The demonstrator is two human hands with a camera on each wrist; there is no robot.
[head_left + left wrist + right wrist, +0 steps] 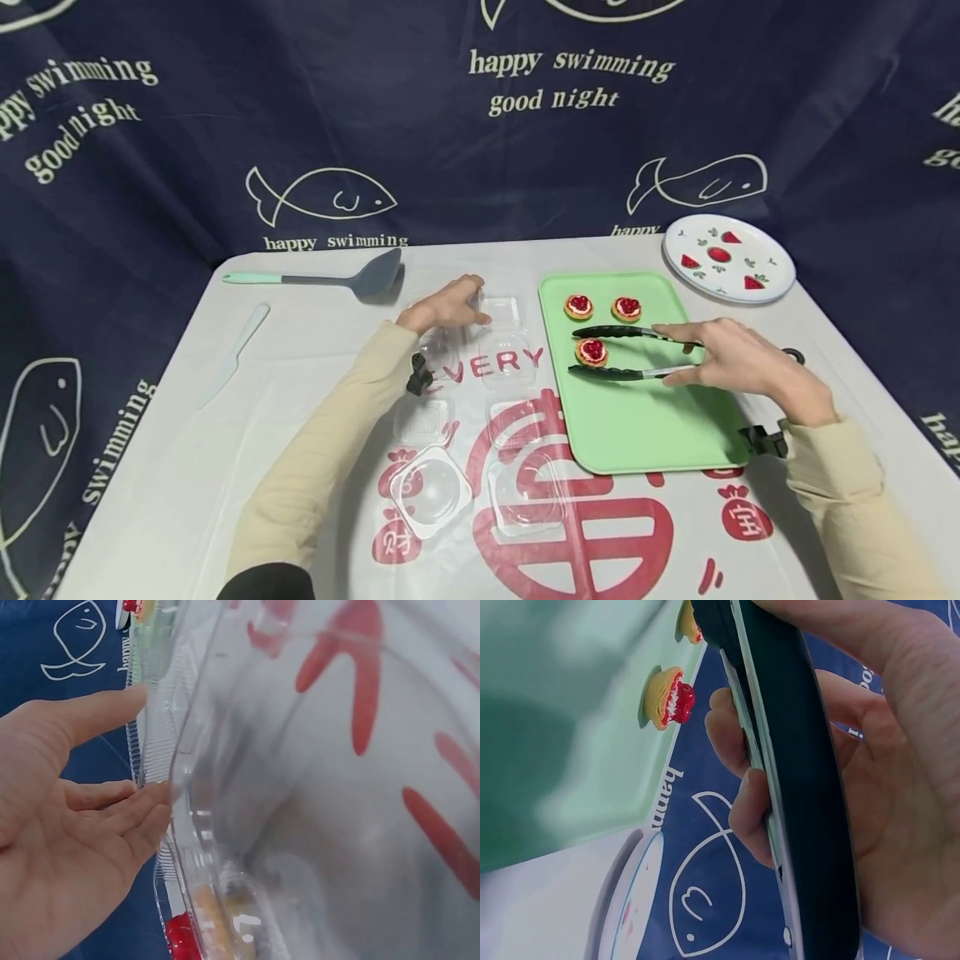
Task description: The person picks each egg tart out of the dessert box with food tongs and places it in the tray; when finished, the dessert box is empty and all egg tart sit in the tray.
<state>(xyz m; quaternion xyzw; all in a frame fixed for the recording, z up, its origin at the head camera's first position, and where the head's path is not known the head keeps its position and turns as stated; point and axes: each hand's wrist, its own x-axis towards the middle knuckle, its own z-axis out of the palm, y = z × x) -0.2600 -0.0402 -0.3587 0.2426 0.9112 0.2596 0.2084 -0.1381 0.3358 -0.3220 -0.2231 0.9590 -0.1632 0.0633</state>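
My right hand (738, 358) grips a pair of black-and-silver tongs (626, 372). The tongs' spread arms lie on either side of a small tart (592, 352) with a red topping, on a green tray (637, 421). Behind it on the tray sit another tart (578, 307) and a third tart (626, 309). My left hand (450, 305) is over the far clear plastic boxes (501, 312), thumb and fingers apart. In the left wrist view its fingertips are at the edge of a clear box (180, 769); whether they touch it I cannot tell. Something red and yellow (182, 937) shows through the plastic.
Several more clear plastic boxes, one a domed box (431, 492), stand on the white tablecloth left of the tray. At the back left are a grey spatula (375, 275) and a pale knife (238, 350). A watermelon-patterned plate (729, 258) is at the back right.
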